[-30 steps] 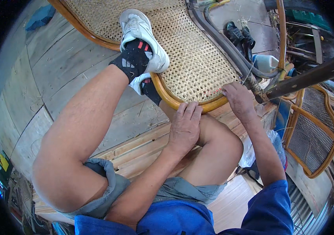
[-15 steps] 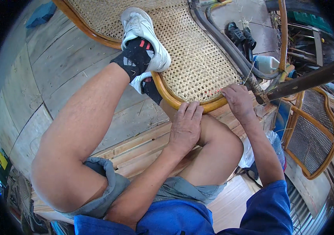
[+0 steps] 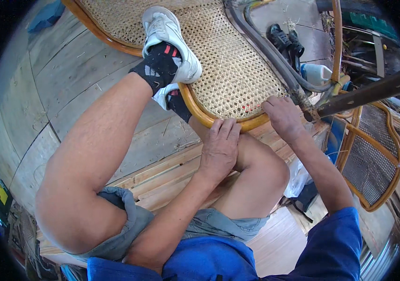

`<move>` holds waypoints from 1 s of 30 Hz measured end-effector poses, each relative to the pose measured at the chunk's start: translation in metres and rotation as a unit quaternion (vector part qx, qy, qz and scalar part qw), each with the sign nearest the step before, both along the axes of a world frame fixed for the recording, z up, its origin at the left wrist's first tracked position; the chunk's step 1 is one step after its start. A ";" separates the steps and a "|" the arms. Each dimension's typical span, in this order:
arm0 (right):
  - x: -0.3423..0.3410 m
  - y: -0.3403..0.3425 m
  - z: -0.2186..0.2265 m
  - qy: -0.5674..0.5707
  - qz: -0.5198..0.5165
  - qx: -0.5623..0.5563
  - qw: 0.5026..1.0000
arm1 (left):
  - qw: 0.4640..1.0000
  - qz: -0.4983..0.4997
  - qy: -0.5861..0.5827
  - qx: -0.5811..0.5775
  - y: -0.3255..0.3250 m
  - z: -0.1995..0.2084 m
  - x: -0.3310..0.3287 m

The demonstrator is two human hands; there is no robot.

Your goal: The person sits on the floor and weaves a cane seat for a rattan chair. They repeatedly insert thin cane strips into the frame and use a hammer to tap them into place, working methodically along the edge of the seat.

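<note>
A long woven cane panel [image 3: 230, 70] in a glossy bent rattan frame [image 3: 193, 105] reaches from the top of the view down to my knee. My left hand [image 3: 219, 149] curls its fingers over the near rim of that frame. To its right, at the panel's near right corner, my right hand [image 3: 282, 117] is closed with bent fingers against the weave and rim. What its fingertips pinch, if anything, is hidden. Small red marks show in the weave beside those fingers. One of my white shoes [image 3: 174, 47] rests on the panel.
A dark pole [image 3: 368, 92] juts in from the right. Behind it lean cane-backed rattan pieces [image 3: 373, 150]. Black sandals [image 3: 286, 42] and a white jug [image 3: 316, 74] lie beyond the panel. Stacked wooden planks [image 3: 162, 180] are under my legs, near a clear plastic bag [image 3: 297, 179].
My right hand has shifted slightly left and turned, with its elbow swung outward to the right. My left hand keeps its hold on the rim. The whole view has drifted a little.
</note>
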State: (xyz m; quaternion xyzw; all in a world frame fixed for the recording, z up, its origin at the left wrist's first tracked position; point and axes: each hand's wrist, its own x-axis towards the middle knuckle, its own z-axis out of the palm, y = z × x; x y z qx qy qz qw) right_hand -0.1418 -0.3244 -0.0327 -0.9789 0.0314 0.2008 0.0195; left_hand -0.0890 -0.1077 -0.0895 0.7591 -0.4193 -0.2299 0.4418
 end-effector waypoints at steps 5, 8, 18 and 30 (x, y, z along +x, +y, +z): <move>0.010 0.003 0.008 0.031 -0.075 0.056 0.995 | 1.000 -0.003 0.012 0.010 0.003 0.001 0.002; 0.003 -0.003 0.003 -0.022 -0.044 0.102 0.994 | 1.000 -0.015 0.000 0.015 0.003 0.001 0.002; 0.016 -0.001 0.021 -0.042 -0.100 0.021 0.994 | 0.995 -0.068 -0.065 0.038 -0.004 0.011 0.011; -0.280 0.246 0.064 -0.098 -0.755 0.075 0.644 | 0.981 -0.145 -0.099 0.083 -0.001 0.011 0.005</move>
